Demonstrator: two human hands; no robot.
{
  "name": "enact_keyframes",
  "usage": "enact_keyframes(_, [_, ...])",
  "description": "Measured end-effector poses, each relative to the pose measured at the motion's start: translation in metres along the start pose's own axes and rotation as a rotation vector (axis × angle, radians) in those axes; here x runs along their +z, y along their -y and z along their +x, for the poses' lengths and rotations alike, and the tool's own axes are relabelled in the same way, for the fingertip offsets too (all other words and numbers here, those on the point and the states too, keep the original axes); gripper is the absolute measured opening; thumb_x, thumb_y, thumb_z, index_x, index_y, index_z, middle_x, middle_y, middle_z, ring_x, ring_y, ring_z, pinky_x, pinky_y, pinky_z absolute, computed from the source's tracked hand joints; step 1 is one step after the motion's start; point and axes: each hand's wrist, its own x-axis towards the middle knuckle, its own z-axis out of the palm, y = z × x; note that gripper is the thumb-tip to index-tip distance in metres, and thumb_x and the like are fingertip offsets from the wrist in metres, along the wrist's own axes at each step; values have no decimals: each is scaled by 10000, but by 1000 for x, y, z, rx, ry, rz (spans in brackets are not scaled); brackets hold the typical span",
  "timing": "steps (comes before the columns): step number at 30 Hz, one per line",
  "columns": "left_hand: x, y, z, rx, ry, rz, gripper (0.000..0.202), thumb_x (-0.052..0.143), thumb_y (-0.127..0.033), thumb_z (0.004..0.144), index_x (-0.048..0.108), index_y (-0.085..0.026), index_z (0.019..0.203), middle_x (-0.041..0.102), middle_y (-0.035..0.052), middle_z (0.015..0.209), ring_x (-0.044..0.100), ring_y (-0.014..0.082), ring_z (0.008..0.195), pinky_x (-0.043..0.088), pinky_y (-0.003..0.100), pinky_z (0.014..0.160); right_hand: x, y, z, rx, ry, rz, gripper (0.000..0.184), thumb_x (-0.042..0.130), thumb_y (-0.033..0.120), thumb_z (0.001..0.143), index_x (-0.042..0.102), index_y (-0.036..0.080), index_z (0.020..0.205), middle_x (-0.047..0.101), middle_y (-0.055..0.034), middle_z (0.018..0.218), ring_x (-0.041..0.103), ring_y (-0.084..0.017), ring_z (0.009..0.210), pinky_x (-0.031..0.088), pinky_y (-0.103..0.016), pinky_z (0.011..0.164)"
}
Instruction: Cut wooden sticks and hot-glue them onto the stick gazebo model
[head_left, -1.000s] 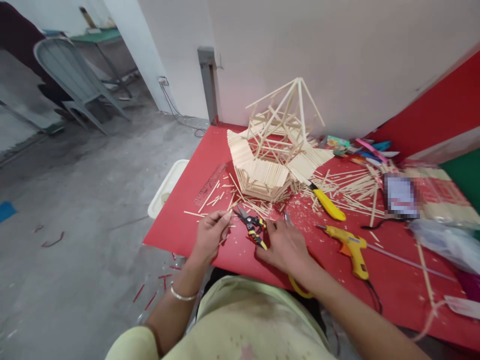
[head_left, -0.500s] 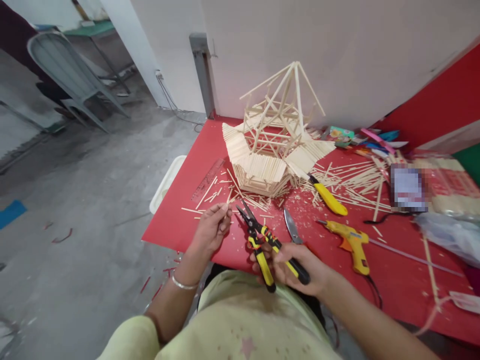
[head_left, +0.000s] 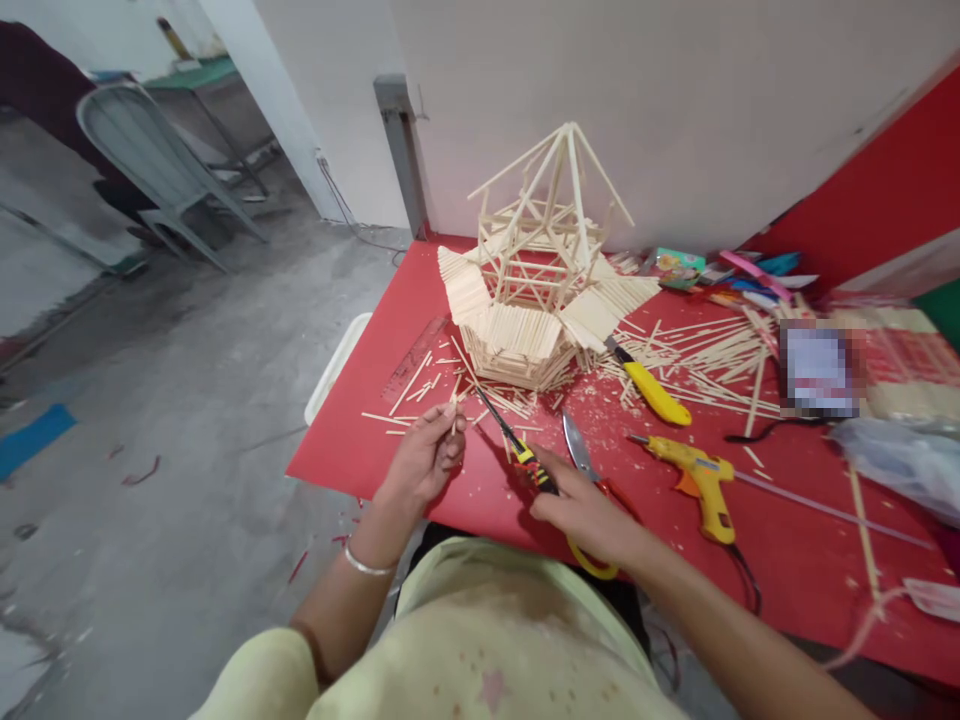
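My left hand (head_left: 421,458) is closed in a pinch, with a thin wooden stick (head_left: 454,402) between thumb and fingertips. Wrapped around black-and-yellow long-nose pliers (head_left: 531,462) is my right hand (head_left: 581,508). The jaws point up and left, a little right of the left fingertips, and are seen nearly edge-on. Beyond both hands stands a house-like model (head_left: 517,335) of wooden sticks, with an open pointed frame on top and slatted panels around its base. A metal blade with a red handle (head_left: 579,448) lies beside the right hand, partly covered by it.
A yellow utility knife (head_left: 660,392) and a yellow glue gun (head_left: 697,475) lie to the right on the red table (head_left: 345,445). Loose sticks (head_left: 705,350) and cut bits are scattered around the model. A clear ruler (head_left: 412,358) lies left. A chair (head_left: 146,150) stands behind.
My right hand has turned the pliers, so their two handles no longer show spread apart and the jaws appear closer together. My left hand keeps its pinch on the stick.
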Motion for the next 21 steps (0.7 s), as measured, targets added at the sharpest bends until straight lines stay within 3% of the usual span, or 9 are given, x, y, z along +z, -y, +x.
enact_keyframes(11, [1, -3, 1, -105, -34, -192, 165, 686, -198, 813, 575, -131, 917, 604, -32, 703, 522, 31, 437, 410, 115, 342, 3, -2, -6, -46, 29, 36, 491, 494, 174, 647, 585, 224, 1127, 618, -24, 1085, 527, -230, 1064, 389, -339, 938])
enact_keyframes(21, [-2, -3, -1, -87, -35, -223, 149, 681, -202, 824, 574, -141, 907, 642, -18, 763, 590, 50, 490, 495, 138, 408, 7, -10, -4, -35, 48, 14, 439, 512, 178, 640, 588, 218, 1071, 617, -22, 1041, 521, -244, 1075, 378, -356, 960])
